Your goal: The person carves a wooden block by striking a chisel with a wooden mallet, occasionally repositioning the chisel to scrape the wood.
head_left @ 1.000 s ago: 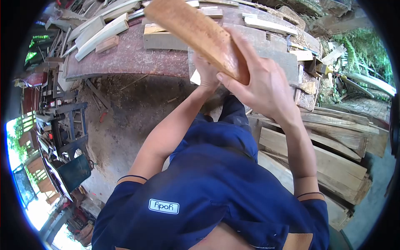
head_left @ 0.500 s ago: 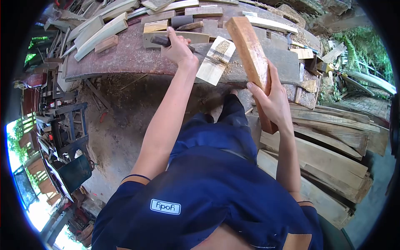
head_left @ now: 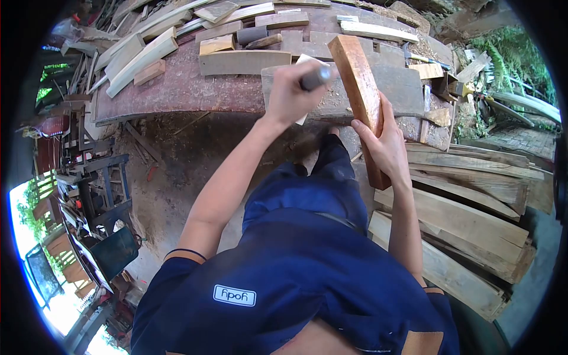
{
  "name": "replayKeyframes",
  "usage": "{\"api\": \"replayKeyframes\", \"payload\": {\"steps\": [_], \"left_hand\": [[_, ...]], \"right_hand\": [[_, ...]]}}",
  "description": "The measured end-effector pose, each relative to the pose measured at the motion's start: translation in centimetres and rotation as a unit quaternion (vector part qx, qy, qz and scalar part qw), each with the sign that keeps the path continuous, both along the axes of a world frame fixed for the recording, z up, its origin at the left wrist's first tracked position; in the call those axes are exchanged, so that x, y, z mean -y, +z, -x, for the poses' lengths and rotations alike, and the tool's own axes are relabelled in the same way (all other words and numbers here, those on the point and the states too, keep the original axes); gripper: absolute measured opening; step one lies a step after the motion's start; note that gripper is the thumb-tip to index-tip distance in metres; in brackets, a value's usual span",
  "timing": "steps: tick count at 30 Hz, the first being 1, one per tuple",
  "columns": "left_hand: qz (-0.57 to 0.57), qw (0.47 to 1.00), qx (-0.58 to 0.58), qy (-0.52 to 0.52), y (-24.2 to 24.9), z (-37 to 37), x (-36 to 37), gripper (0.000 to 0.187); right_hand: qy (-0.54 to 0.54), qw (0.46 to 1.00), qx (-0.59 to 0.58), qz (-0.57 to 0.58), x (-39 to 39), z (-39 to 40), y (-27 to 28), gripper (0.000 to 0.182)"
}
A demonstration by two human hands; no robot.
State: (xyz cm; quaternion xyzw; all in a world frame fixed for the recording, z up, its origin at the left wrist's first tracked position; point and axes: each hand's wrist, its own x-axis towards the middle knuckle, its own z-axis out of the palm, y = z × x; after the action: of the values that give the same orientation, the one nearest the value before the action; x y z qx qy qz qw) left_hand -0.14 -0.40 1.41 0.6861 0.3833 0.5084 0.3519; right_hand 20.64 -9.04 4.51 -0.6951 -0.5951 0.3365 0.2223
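Wood block: reddish-brown wood block (head_left: 361,94), long and thick, stands tilted at the upper centre of the frame, its top end over the workbench (head_left: 177,89) and its lower end down near the stacked planks (head_left: 473,225) at the right.
Right hand: right hand (head_left: 384,145) is wrapped around the lower half of the wood block, fingers on the left face, thumb behind.
Left hand: left hand (head_left: 293,89) is closed in a fist around a dark tool handle (head_left: 315,77), just left of the block; the working end of the tool is hidden.
How it handles: the block looks stiff and rather heavy, I think; its faces are rough-sawn, so it should not slip. A hold at the lower half, as now, seems to keep the top end free.
On the bench: many pale offcuts (head_left: 142,56) and a grey board (head_left: 242,62) lie on the rusty-looking top, with sawdust.
Writing: a small white label (head_left: 234,295) on the blue shirt (head_left: 296,272), seen upside down; it reads like "hoda", not certain.
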Motion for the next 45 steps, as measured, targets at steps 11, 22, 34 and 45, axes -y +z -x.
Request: {"api": "replayKeyframes", "payload": {"steps": [11, 22, 34, 45], "left_hand": [[-0.181, 0.888, -0.288, -0.309, 1.7, -6.1, 8.7, 0.079], [-0.134, 0.913, -0.284, -0.261, 1.2, -4.8, 7.0, 0.082], [0.134, 0.926, 0.347, 0.058, 3.2, 2.9, -2.9, 0.038], [0.131, 0.921, 0.354, 0.100, 1.5, 0.8, -4.0, 0.039]], "right_hand": [[-0.023, 1.000, -0.012, 0.013, -2.8, 0.5, -2.4, 0.080], [-0.071, 0.997, -0.023, 0.003, -3.7, -0.7, -2.7, 0.083], [-0.108, 0.993, -0.051, 0.011, -1.2, -3.0, -3.0, 0.080], [-0.090, 0.995, -0.034, 0.033, -0.9, -2.5, -2.8, 0.083]]}}
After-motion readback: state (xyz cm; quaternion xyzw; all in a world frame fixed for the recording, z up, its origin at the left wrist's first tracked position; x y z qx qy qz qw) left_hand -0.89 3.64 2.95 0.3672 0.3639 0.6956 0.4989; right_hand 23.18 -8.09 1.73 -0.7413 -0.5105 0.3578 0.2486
